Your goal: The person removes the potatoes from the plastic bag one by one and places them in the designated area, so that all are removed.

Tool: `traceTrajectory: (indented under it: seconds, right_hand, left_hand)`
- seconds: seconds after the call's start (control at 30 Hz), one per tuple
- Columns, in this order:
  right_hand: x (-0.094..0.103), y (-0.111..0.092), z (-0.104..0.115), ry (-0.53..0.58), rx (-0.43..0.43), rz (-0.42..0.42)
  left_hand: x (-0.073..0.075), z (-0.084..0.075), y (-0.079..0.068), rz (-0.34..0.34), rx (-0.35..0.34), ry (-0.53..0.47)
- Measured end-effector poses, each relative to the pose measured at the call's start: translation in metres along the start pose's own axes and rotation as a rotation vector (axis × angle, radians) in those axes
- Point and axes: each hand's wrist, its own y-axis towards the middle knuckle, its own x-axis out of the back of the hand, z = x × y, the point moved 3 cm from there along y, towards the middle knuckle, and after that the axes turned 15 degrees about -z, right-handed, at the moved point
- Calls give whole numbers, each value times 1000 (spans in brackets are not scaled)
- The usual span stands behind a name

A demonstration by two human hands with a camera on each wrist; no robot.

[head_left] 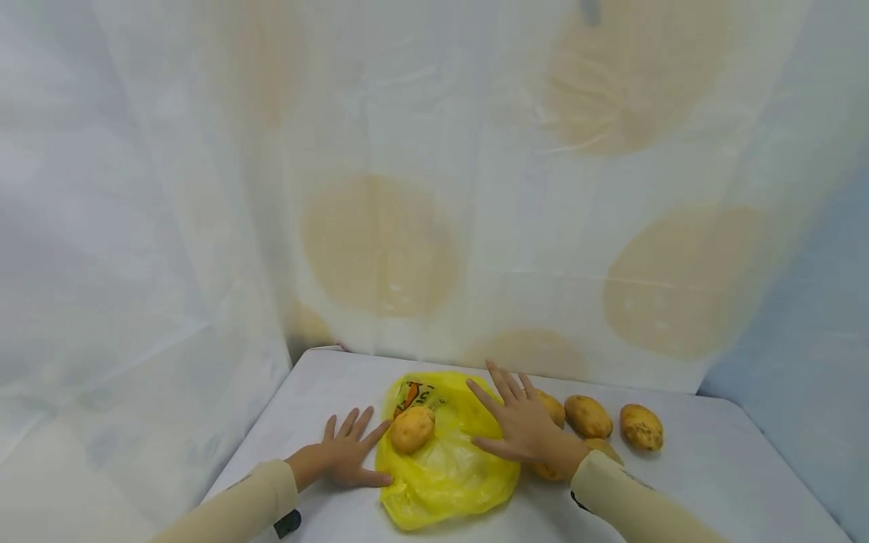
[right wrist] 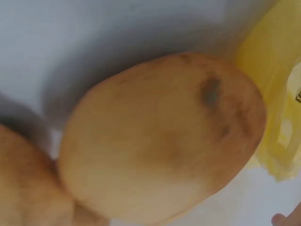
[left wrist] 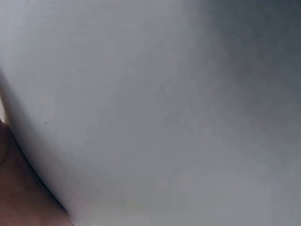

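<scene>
A yellow plastic bag with printing on it lies spread on the white table. On its left part rests a single potato. My left hand is beside the bag's left edge, palm down with fingers spread; thumb and index finger reach the bag's edge. My right hand, fingers also spread, is over the bag's right side and partly hides some potatoes. In the right wrist view a large potato appears close up, the yellow bag beside it. The left wrist view shows mostly white surface and some skin.
To the right of the bag lie several more potatoes, among them a middle one and a rightmost one. White curtains with tan circles hang just behind the table's back edge.
</scene>
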Motion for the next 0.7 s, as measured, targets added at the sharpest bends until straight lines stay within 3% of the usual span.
traceTrajectory:
  seconds: [0.33,0.7]
  right_hand:
    - [-13,14,22,90,-13,12]
    - [-25,27,33,84,-32,88]
  left_hand:
    - [-2,1,0,-10,-2,-9]
    - [4,-4,-5,-20,-12,-11]
